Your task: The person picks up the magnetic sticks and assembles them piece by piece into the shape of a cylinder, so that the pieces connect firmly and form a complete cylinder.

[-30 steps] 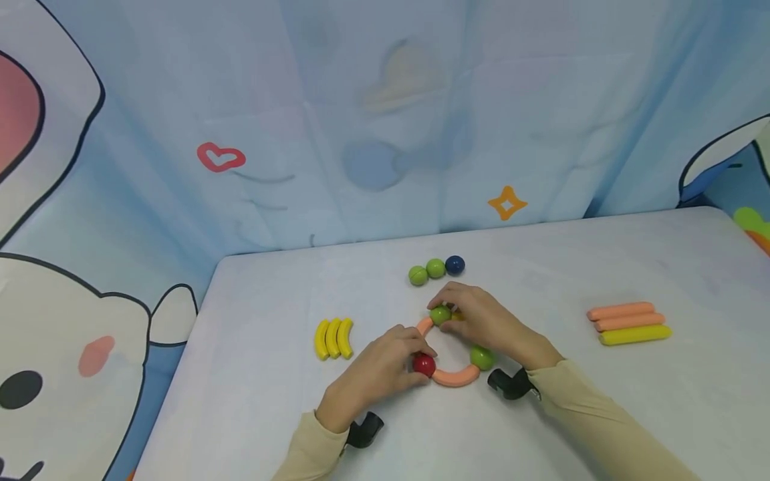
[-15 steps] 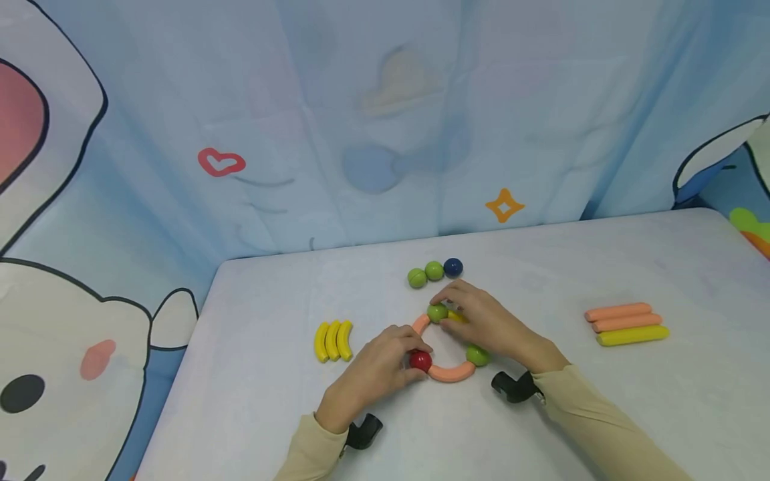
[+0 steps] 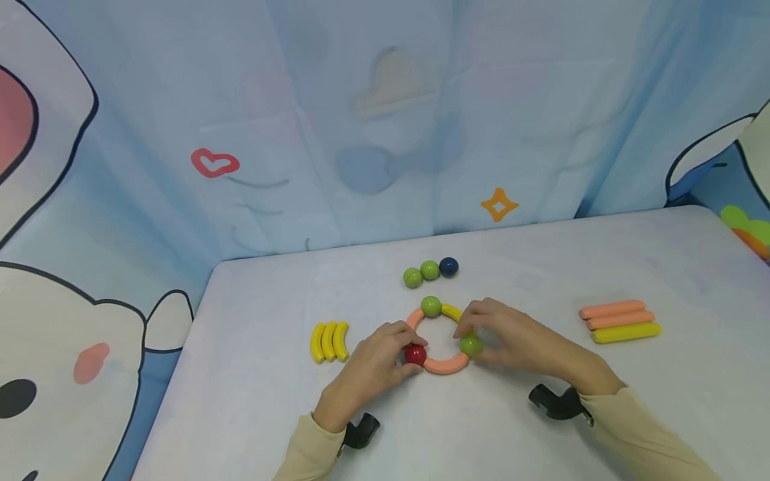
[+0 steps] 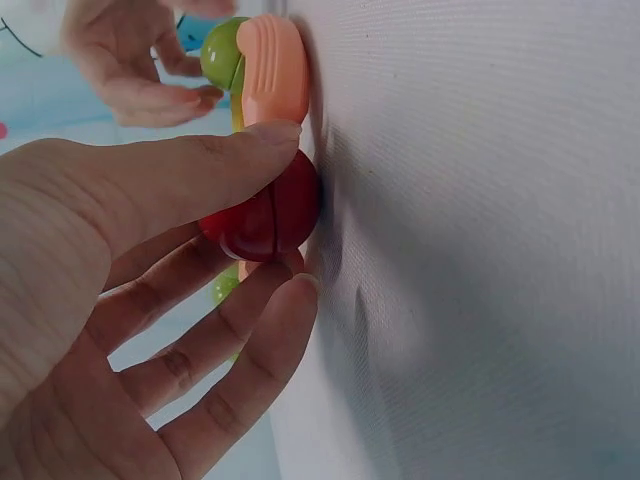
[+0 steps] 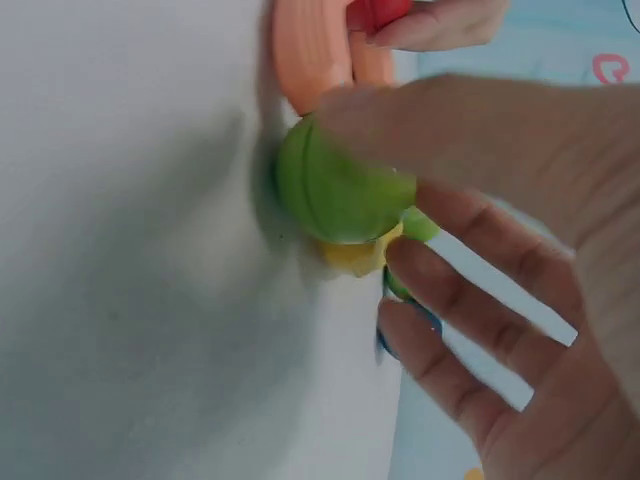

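Observation:
A ring of toy pieces lies on the table: a red ball (image 3: 415, 355), a near curved peach piece (image 3: 446, 365), a right green ball (image 3: 471, 345), a curved yellow piece (image 3: 451, 312), a far green ball (image 3: 430, 306) and another curved peach piece (image 3: 415, 316). My left hand (image 3: 375, 357) pinches the red ball between thumb and fingers, plainly seen in the left wrist view, where its surface (image 4: 265, 215) shows a seam. On the ring's right side, my right hand (image 3: 520, 337) has thumb and fingers around the right green ball (image 5: 335, 190). Its fingers partly hide the yellow piece.
Several yellow curved pieces (image 3: 329, 341) lie to the left. Behind the ring, two loose green balls (image 3: 421, 274) touch a dark blue ball (image 3: 448, 267). Peach sticks (image 3: 616, 314) and a yellow stick (image 3: 627, 333) lie at the right. A printed curtain (image 3: 361, 133) hangs behind the table.
My right hand has left the far green ball, moving right and nearer to the right green ball. The left hand stays at the red ball.

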The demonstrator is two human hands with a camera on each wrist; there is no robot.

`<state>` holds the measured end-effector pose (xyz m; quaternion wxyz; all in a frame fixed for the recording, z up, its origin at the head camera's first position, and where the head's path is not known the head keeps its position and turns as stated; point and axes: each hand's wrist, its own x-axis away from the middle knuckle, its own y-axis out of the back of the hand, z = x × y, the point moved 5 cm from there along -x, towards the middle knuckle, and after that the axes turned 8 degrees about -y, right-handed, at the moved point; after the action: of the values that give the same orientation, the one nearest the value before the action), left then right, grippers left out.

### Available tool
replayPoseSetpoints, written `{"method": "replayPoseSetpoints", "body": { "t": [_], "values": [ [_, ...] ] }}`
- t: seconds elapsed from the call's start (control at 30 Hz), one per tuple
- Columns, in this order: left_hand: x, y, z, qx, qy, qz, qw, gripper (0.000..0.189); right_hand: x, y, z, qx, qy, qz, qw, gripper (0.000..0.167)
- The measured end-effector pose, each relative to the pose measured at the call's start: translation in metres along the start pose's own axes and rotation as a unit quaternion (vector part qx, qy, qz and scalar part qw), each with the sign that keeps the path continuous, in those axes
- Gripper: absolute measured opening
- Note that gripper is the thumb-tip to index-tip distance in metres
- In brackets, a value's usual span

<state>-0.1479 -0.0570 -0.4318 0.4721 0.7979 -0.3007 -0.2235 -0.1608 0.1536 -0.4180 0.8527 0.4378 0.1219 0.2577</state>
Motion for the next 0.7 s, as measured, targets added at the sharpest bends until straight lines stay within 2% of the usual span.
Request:
{"method": "replayPoseSetpoints", "body": {
  "t": [0.1, 0.23, 0.5, 0.7],
  "values": [
    [0.0, 0.0, 0.0, -0.003, -0.002, -0.001, 1.0, 0.033, 0.003, -0.002, 0.002, 0.007, 0.027, -0.003, 0.9996, 0.039],
    [0.0, 0.0, 0.0, -0.001, -0.005, -0.003, 1.0, 0.033, 0.003, -0.005, 0.002, 0.017, 0.053, -0.014, 0.9984, 0.038],
    [0.001, 0.003, 0.0, 0.005, -0.009, -0.006, 0.9999, 0.033, -0.001, -0.005, 0.008, 0.056, 0.074, -0.006, 0.9956, 0.033],
    [0.0, 0.003, 0.0, 0.004, -0.007, 0.002, 1.0, 0.034, -0.002, -0.006, 0.011, 0.083, 0.076, 0.007, 0.9936, 0.033]
  ]
}}
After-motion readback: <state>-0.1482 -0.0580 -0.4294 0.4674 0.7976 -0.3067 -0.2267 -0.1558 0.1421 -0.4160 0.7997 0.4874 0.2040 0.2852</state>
